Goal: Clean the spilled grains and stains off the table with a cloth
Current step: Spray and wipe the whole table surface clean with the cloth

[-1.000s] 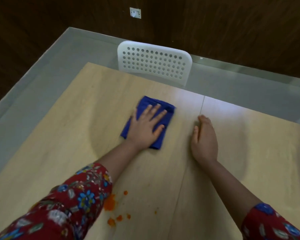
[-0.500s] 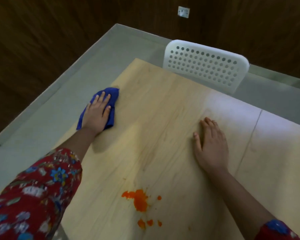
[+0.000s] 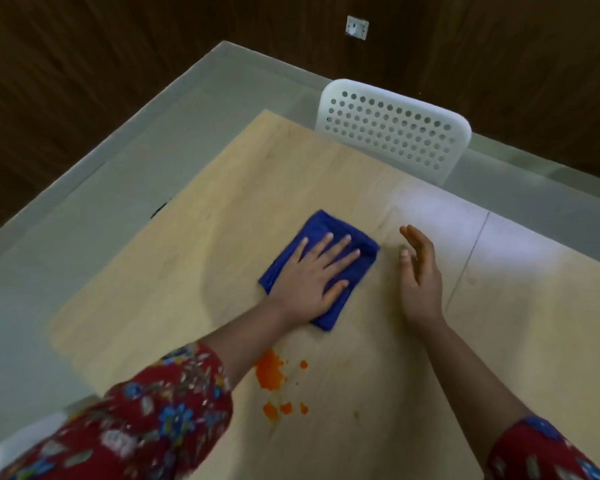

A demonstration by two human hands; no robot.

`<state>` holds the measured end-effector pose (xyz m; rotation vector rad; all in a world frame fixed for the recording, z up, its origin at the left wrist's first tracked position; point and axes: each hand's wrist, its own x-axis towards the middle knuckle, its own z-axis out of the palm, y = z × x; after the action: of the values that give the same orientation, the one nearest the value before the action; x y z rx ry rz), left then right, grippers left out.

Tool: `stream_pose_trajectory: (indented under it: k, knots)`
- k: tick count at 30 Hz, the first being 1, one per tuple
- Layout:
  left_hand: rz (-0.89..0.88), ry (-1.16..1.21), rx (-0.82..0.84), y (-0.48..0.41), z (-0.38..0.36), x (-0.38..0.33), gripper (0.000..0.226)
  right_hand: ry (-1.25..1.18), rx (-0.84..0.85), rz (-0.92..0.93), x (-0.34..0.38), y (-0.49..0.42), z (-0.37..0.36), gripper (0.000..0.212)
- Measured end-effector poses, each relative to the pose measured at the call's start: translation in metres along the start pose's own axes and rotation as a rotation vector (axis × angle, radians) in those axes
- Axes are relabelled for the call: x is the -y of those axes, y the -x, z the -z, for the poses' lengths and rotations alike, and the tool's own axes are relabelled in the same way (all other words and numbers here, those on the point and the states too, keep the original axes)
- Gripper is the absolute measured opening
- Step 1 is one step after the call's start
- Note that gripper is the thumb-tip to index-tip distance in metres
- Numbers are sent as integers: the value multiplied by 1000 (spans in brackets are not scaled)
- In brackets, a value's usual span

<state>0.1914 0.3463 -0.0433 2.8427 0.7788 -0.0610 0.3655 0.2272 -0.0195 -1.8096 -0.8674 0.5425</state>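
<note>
Since the earlier frame, the blue cloth (image 3: 329,225) is brought from the left edge of the table (image 3: 174,278) back to its middle, and the right hand (image 3: 420,271) is turned from flat onto its edge.

The cloth is pressed flat on the wood under the left hand (image 3: 312,278), whose fingers are spread straight over it; nothing is gripped. A wiping stroke is judged to be in hand, over wood that looks bare. Nearer the body, just beside the left forearm, the orange stain (image 3: 270,372) and its smaller spots are left untouched; grains cannot be told apart at this sharpness. The next move is judged to call for the cloth to be drawn back over the stain, with pressure kept so that it is lifted rather than smeared. The forearm lies partly over that patch and would need to be pulled back first.

Right of the cloth, near but apart, the right hand is held open, fingers straight, palm toward the cloth. Beyond the far edge a white chair (image 3: 392,129) is seen, well apart from the work.
</note>
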Motion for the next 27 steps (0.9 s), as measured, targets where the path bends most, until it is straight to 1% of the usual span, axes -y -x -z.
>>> stream_pose_trajectory:
  k: [1,2,3,4,5,7,9,10,11,13,15,16,17,18,19,20,22,23,24,25,27]
  knots:
    - [-94,20,20,16,2,6,56,7,6,-14,-1,8,9,40]
    - [-151,49,14,29,3,21,56,33,-2,-40,-7,21,21,39]
    - [-129,52,2,38,5,39,56,61,-33,-69,-14,36,32,40]
    - [-48,37,-13,43,8,56,57,91,-91,-89,-23,54,44,40]
    - [74,15,-33,43,11,76,58,111,-157,-103,-29,71,50,40]
    - [285,-2,-53,22,16,88,58,111,-277,-70,-38,97,60,40]
    - [392,-3,-80,-13,18,65,57,70,-340,-2,-40,105,60,38]
    - [395,6,-86,-31,17,46,57,31,-368,14,-38,103,58,38]
    - [372,14,-84,-47,15,26,58,-4,-390,21,-36,99,56,38]
    - [257,42,-61,-62,5,-30,58,-34,-445,26,-37,100,57,38]
    - [72,29,-8,-44,-5,-83,60,-61,-498,33,-41,104,60,39]
    - [-39,20,15,-22,-7,-98,59,-73,-518,36,-42,106,62,40]
    - [-147,24,23,-3,-8,-96,58,-80,-539,29,-43,105,62,41]
    - [-217,37,29,14,-9,-83,57,-91,-551,11,-44,104,63,42]
    - [-230,41,20,24,-9,-64,57,-104,-562,-5,-44,102,62,44]
    - [-167,27,-4,28,-8,-44,57,-115,-569,-18,-45,101,62,45]
    - [80,4,-33,14,-2,-14,60,-128,-589,-19,-47,100,60,48]
    - [193,-5,-39,-2,2,-14,61,-144,-591,-15,-48,99,61,49]
    - [259,-6,-55,-20,4,-23,61,-172,-586,-13,-49,97,61,50]
    - [272,7,-64,-36,5,-44,59,-203,-586,-14,-50,97,62,50]
    - [178,41,-42,-57,-4,-98,57,-308,-600,-36,-51,96,64,46]
